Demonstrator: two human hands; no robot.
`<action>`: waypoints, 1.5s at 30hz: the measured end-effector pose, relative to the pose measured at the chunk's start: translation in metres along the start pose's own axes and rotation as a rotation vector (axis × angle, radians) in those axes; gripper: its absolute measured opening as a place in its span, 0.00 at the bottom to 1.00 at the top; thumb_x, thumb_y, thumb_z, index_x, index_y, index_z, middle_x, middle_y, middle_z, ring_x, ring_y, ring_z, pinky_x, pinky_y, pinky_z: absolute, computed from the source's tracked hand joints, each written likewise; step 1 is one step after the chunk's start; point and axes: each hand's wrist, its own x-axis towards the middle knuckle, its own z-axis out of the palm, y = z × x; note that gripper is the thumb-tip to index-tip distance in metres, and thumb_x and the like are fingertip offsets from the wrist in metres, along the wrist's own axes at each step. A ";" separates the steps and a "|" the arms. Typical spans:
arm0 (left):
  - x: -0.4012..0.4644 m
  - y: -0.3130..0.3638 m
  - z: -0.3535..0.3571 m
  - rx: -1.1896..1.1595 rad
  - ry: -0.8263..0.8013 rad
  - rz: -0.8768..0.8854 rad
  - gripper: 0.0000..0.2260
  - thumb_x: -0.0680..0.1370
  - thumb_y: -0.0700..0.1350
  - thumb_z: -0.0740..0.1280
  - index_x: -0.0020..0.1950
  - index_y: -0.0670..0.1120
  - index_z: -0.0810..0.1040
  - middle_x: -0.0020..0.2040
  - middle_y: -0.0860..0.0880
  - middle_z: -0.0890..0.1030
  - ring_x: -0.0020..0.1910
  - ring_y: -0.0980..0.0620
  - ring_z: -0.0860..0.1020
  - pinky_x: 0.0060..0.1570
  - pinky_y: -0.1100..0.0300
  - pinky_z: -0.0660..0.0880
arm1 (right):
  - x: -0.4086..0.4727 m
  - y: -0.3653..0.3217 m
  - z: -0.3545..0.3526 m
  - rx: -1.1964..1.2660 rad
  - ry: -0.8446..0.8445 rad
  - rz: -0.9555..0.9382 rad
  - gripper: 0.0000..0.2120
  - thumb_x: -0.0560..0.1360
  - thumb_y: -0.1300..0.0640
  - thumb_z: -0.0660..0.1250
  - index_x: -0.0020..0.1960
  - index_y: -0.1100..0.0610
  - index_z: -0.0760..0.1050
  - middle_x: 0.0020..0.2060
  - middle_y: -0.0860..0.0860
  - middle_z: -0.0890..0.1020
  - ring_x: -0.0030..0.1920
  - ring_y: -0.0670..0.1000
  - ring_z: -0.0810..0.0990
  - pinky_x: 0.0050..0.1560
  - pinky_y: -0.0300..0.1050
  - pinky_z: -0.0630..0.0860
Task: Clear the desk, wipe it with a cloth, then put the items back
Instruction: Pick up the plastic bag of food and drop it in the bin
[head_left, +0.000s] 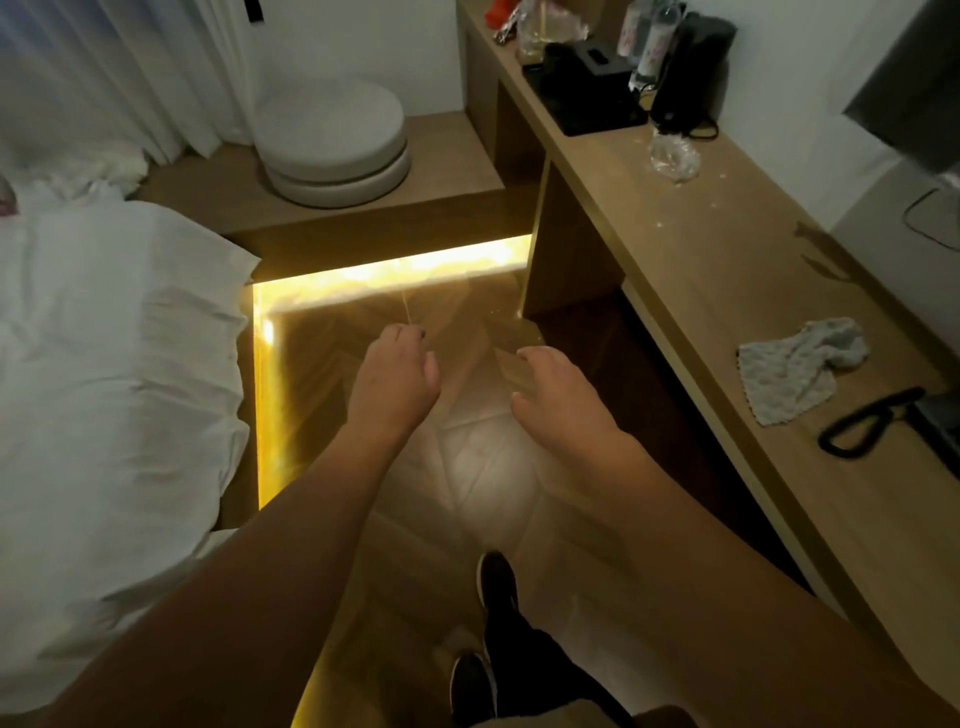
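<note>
The wooden desk (727, 270) runs along the right wall, with pale crumbs scattered on its top. A crumpled grey cloth (795, 374) lies on its near part. Both my hands are stretched out over the floor, left of the desk. My left hand (395, 374) has its fingers curled and pinches a thin edge of something clear. My right hand (556, 400) curls its fingers round the other side of that faint, see-through plastic sheet or bag (509, 369). I cannot make out its full shape.
At the desk's far end stand a black tray with a black box (587, 88), a black kettle (685, 67) and bottles (649, 36). Crumpled clear plastic (672, 156) and a black cord (862, 426) also lie on the desk. On the left are a white bed (114, 338) and a round white stool (332, 140).
</note>
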 end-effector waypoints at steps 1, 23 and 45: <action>0.013 -0.002 0.002 0.004 -0.007 0.000 0.16 0.81 0.43 0.64 0.68 0.38 0.75 0.62 0.40 0.77 0.61 0.44 0.76 0.62 0.54 0.72 | 0.015 0.000 0.001 -0.005 0.002 -0.012 0.28 0.77 0.53 0.66 0.75 0.49 0.62 0.73 0.48 0.67 0.71 0.51 0.69 0.69 0.51 0.69; 0.350 -0.085 0.007 0.042 0.041 -0.118 0.17 0.81 0.44 0.63 0.69 0.41 0.74 0.65 0.42 0.76 0.63 0.44 0.76 0.59 0.51 0.73 | 0.360 -0.074 -0.022 0.000 -0.005 -0.118 0.27 0.78 0.55 0.67 0.75 0.50 0.64 0.72 0.49 0.69 0.71 0.51 0.69 0.67 0.48 0.70; 0.741 -0.161 0.052 0.028 -0.005 -0.079 0.14 0.82 0.44 0.63 0.67 0.41 0.75 0.61 0.42 0.77 0.59 0.44 0.76 0.57 0.52 0.73 | 0.746 -0.123 -0.055 -0.020 -0.029 -0.029 0.28 0.78 0.55 0.67 0.76 0.52 0.63 0.74 0.50 0.67 0.73 0.53 0.67 0.69 0.49 0.69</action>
